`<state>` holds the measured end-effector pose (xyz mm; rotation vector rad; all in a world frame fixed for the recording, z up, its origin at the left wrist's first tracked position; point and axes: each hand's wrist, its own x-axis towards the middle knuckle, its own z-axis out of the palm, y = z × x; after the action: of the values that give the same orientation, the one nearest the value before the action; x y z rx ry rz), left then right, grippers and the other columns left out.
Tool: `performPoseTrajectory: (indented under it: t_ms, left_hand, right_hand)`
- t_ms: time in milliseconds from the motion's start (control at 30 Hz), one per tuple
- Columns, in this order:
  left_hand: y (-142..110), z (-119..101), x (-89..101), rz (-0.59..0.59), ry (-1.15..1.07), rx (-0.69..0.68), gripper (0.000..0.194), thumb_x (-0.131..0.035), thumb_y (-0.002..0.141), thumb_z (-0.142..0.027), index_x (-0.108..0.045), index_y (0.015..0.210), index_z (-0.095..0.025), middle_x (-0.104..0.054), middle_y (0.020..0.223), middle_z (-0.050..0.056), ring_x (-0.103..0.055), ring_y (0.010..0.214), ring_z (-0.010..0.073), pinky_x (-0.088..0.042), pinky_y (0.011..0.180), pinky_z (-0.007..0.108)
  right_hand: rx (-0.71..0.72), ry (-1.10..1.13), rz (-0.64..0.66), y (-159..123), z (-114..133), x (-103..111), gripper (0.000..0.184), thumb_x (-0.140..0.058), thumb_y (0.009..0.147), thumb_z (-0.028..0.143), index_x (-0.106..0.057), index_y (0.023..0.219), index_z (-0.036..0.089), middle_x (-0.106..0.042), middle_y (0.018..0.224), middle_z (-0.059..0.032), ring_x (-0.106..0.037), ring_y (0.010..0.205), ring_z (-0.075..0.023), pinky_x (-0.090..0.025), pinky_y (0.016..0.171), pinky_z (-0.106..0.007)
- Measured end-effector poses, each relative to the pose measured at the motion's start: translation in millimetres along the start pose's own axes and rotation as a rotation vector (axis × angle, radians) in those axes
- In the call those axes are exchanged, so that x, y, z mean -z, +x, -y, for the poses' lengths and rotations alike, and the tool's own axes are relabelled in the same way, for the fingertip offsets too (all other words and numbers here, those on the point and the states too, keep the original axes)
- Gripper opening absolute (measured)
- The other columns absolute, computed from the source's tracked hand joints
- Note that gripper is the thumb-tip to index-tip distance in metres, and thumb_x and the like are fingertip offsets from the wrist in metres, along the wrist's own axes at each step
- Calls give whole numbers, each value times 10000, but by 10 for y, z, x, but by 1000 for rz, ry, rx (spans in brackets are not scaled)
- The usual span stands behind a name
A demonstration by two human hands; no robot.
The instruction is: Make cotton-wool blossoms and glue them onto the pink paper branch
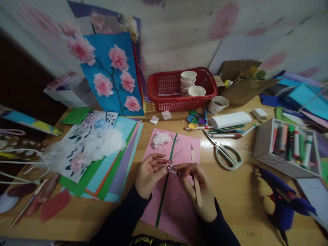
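Over a pink paper sheet (176,218), both hands meet at a small whitish crumpled piece (169,168) with a dark, shiny spot at its centre. My left hand (150,174) pinches it between thumb and forefinger, the other fingers loosely curled. From the other side, my right hand (201,193) grips its edge with the fingertips. A flat wooden stick (192,155) with a dark tip is also tucked in the right hand. On the sheet are a dark green painted stem (162,208), pencil lines and a white tissue flower (160,139) at upper left.
Right of the sheet lie open-bladed scissors (227,155), a marker box (284,157) and a blue glue gun (283,198) with a red light. Coloured papers and white fluff (107,143) lie left. Behind stand a red basket (169,104), a paper cup (217,106) and a blue flower picture (102,61).
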<state>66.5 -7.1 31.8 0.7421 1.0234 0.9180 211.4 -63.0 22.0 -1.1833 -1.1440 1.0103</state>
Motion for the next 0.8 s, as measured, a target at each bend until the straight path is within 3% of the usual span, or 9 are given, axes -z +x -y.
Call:
performPoseTrajectory:
  t_ms: [367,567,700,800]
  left_hand:
    - [-35,-24,-59,-6,189,-74,444,-710,626,-133,-506,1021,-148,-718,803,43,-691,772,146,-544,754,258]
    - [-42,-56,-44,28,170,-92,450,-722,639,-161,-499,1029,-143,-717,798,48,-686,769,144,-539,741,245]
    - [-59,-64,-43,52,164,-119,439,-712,654,-150,-495,1036,-151,-710,787,37,-680,770,141,-533,743,247]
    - [-73,-16,-49,39,206,-197,401,-677,684,-122,-494,1038,-168,-706,807,27,-672,781,131,-526,755,243]
  right_hand:
    - [-30,102,27,-33,42,-38,125,-569,853,146,-477,862,229,-590,992,-41,-584,943,-173,-454,858,-345]
    - [0,-21,-104,11,56,6,147,-616,827,179,-477,833,224,-576,931,-28,-569,917,-171,-437,838,-333]
    - [-58,-59,-17,38,70,-10,194,-616,834,211,-438,757,216,-611,866,-24,-591,830,-162,-450,756,-306]
    - [-58,-56,-31,28,72,-47,216,-613,838,209,-424,732,215,-613,825,-10,-595,787,-147,-447,723,-282]
